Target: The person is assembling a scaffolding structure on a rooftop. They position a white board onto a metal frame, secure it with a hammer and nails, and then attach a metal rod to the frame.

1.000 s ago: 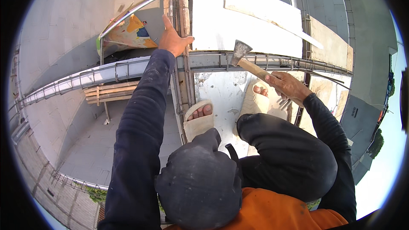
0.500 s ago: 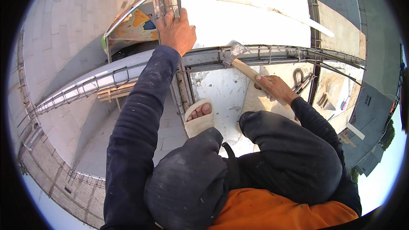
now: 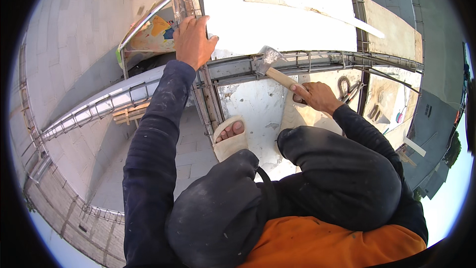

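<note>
My right hand (image 3: 320,97) is wrapped round the wooden handle of a hammer (image 3: 280,77). Its worn metal head is over the steel rebar cage (image 3: 317,59) that crosses in front of me. Out ahead, my left hand (image 3: 193,43) rests on the wooden strips (image 3: 187,3) beside the left edge of a white board (image 3: 277,25), fingers stretched forward and thumb apart. Part of what lies under that palm is hidden.
My sandalled foot (image 3: 231,133) stands on a scuffed pale panel (image 3: 253,106). A drop to a lower floor (image 3: 183,144) opens on the left. A loose wooden strip (image 3: 317,12) lies on the white board. Pliers-like tools (image 3: 353,92) lie beyond my right hand.
My left hand has shifted slightly left and back along the wooden strips. The hammer stays in my right hand, which sits a little nearer its head. The whole view has moved slightly.
</note>
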